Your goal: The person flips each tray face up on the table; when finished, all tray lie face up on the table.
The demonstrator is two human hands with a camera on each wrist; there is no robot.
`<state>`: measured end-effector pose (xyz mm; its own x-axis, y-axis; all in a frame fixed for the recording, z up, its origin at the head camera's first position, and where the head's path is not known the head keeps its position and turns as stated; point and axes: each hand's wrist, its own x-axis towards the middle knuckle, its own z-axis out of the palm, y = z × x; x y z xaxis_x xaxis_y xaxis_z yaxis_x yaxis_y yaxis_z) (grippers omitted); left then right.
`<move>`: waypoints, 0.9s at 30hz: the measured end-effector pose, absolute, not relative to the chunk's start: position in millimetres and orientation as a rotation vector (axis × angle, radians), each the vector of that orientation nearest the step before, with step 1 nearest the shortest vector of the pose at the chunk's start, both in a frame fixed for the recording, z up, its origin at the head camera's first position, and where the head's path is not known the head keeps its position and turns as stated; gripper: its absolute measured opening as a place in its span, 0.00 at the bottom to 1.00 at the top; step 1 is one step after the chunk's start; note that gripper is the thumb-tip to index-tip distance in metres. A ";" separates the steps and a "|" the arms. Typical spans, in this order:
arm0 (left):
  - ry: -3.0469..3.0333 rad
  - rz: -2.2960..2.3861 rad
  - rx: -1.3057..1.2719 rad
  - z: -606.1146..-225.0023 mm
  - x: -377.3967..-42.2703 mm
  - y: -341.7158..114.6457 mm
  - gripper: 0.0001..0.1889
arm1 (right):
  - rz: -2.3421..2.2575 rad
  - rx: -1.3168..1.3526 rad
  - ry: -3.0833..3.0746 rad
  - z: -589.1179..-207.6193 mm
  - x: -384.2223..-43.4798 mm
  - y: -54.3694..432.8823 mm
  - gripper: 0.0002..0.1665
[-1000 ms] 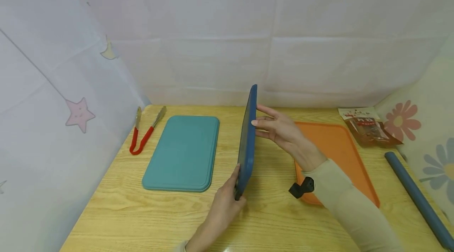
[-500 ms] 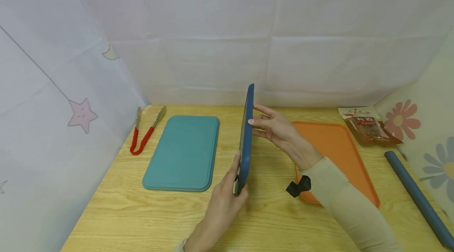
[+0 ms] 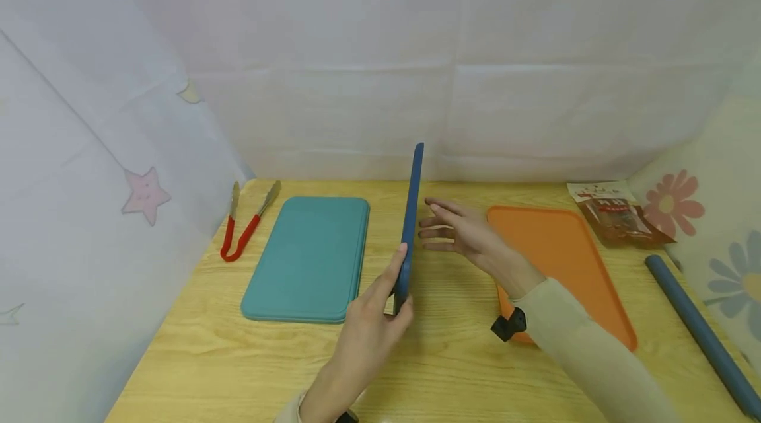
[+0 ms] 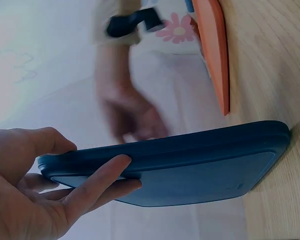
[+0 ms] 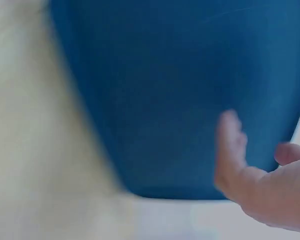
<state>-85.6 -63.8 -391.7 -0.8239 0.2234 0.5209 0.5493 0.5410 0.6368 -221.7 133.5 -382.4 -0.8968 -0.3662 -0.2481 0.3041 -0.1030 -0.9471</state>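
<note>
Dark blue board stands on edge at mid-table, upright. Left hand grips its near end, thumb on left face, fingers round right. Right hand just beside board's right face, fingers straight and spread, not touching. Teal board flat toward left edge, orange board toward right.

It looks like a little play corner at home: a wooden desk sits between soft cloth walls with a pink star and flowers.
</note>
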 end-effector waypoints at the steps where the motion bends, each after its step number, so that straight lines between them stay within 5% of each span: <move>1: -2.408 -1.205 -0.607 -391.4 -84.5 -65.2 0.45 | -1.988 -0.046 1.775 -394.5 -222.3 135.6 0.30; 8: -2.456 -1.431 -0.425 -389.3 -78.2 -77.3 0.43 | -1.680 0.008 1.908 -458.9 -220.0 146.0 0.36; 27: -2.358 -2.010 -0.017 -385.6 -84.3 -102.1 0.41 | -1.728 0.048 1.890 -466.1 -220.4 158.6 0.42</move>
